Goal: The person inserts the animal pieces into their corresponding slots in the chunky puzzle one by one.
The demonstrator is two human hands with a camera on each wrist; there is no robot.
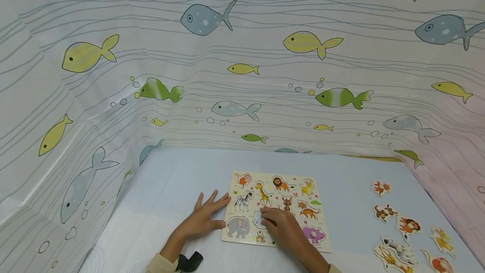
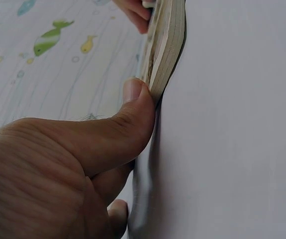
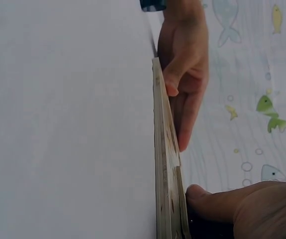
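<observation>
A wooden animal puzzle board (image 1: 248, 239) lies flat on the table. My left hand (image 1: 204, 218) rests by its left edge with fingers spread; in the left wrist view the thumb (image 2: 133, 107) touches the board's side. Over the lower middle of the board, my right hand (image 1: 282, 226) has its fingers curled and pinches a grey-blue puzzle piece (image 1: 257, 219), partly hidden by the fingers. In the right wrist view, a piece edge (image 3: 181, 199) stands slightly proud of the board beside the right thumb (image 3: 207, 201). The elephant (image 1: 238, 226) and purple hippo (image 1: 313, 235) flank that hand.
Loose animal pieces lie right of the board: kangaroo (image 1: 384, 212), lion (image 1: 408, 225), zebra (image 1: 399, 250), giraffe (image 1: 392, 260), monkey (image 1: 439, 263) and others. Fish-patterned sheeting (image 1: 265, 92) rises behind and beside the table. A black strap device (image 1: 190, 261) sits at the left wrist.
</observation>
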